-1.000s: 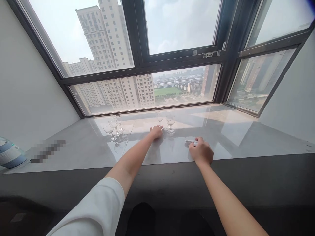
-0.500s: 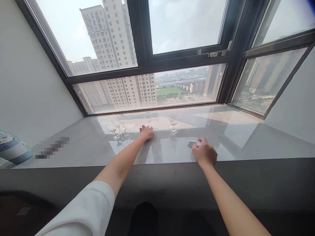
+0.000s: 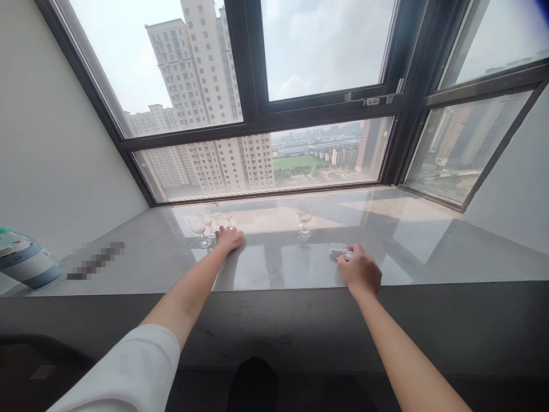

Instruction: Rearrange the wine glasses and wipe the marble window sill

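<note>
Glassware grouping is under way: left hand grips the base of a small stemmed glass beside the cluster of glasses. Right hand is closed over a white cloth. Releasing gently seems next; one lone glass stands at two o'clock.

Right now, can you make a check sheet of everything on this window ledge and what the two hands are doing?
Surface: glossy grey ledge, reflecting the window.
Things: cluster of glasses by the left hand; lone glass apart, mid-ledge; white cloth under the right hand.
Clutter: striped container at far left.
Hands: left at a glass's base, grip unclear; right closed on the cloth.
Cables: nothing seen.
Surroundings: window frame, tower blocks outside, white walls.
</note>
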Action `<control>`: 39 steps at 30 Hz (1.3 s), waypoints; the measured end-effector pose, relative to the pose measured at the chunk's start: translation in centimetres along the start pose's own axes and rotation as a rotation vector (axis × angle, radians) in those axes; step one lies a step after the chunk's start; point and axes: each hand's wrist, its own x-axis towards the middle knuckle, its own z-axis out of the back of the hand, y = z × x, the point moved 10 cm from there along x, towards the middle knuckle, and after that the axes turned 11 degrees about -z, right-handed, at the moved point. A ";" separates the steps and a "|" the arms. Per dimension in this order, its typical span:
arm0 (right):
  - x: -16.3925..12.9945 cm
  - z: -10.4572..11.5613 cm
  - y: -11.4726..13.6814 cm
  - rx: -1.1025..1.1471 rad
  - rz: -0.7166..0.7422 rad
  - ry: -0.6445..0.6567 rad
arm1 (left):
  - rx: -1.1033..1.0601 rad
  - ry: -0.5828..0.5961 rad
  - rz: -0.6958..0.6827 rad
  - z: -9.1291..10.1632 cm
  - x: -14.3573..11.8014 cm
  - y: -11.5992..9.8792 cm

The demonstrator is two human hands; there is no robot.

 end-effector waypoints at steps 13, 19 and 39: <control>-0.1 0.0 0.2 0.024 0.000 0.029 | -0.045 -0.148 0.047 1.8 -1.8 -3.3; -0.1 0.1 0.3 0.033 0.001 0.011 | -0.039 -0.025 -0.533 0.8 -3.4 -18.0; -0.2 0.2 0.6 0.038 0.031 0.036 | -0.113 -0.017 -0.517 0.2 -3.9 -20.3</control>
